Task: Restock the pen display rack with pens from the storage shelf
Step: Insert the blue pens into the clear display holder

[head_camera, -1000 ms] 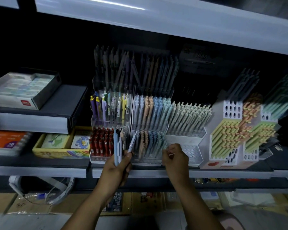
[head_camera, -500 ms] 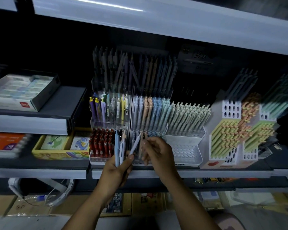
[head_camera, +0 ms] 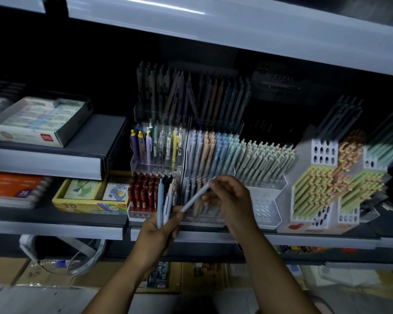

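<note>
While your left hand (head_camera: 157, 237) clasps the spare pens (head_camera: 160, 201), your right hand (head_camera: 233, 201) pinches one pale pen (head_camera: 194, 198) by its end: probably light, stiff, slick, so grip mid-barrel.

One head-worn camera looks forward, slightly down, close to the pen display rack (head_camera: 188, 177).
</note>
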The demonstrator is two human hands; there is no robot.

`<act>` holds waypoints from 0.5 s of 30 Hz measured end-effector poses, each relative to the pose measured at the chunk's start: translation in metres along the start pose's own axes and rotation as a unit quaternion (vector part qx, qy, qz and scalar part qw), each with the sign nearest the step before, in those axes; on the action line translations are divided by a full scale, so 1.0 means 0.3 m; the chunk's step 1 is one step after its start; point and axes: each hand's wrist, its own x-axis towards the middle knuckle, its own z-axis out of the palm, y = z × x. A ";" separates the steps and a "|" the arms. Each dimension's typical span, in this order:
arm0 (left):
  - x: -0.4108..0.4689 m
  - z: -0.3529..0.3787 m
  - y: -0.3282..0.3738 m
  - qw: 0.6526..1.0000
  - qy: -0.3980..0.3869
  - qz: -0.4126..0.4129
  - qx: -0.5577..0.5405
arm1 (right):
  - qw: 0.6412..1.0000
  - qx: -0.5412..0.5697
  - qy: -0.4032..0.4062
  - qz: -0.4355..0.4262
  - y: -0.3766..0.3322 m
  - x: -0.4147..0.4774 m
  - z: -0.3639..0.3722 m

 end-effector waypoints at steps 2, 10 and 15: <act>0.007 -0.008 -0.008 1.000 0.018 0.001 -0.001 | 0.999 -0.008 0.029 -0.015 -0.016 0.017 -0.016; 0.017 -0.017 -0.018 0.999 0.041 -0.007 0.006 | 0.970 -0.223 -0.018 -0.095 0.000 0.083 -0.031; 0.016 -0.015 -0.018 0.999 0.036 -0.011 0.004 | 0.929 -0.339 -0.048 -0.140 0.056 0.098 -0.012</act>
